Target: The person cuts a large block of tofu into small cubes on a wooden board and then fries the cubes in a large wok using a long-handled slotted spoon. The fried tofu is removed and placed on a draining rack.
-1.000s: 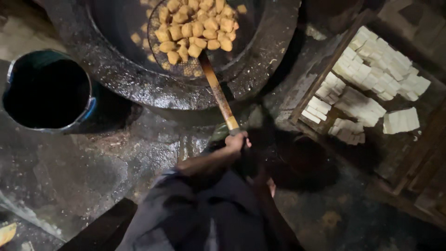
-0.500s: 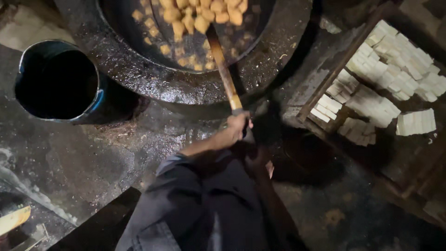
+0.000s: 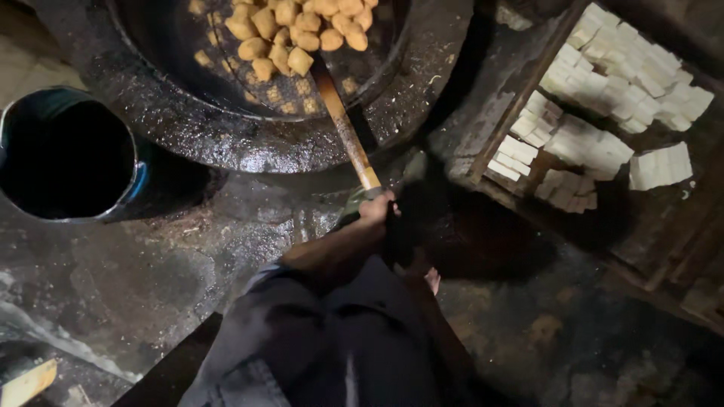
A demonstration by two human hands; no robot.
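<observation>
Head view: left hand (image 3: 377, 209) grip tight around smooth wooden skimmer handle (image 3: 347, 132).

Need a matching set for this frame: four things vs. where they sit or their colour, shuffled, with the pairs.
Things:
1. fried golden cubes
2. white cubes
3. dark bucket
4. wooden handle

Places or states:
A. on the wooden rack at right
B. gripped by a hand
C. heaped in the skimmer over the big wok
D. standing left of the wok

Pairs: 1-C, 2-A, 3-D, 4-B
</observation>
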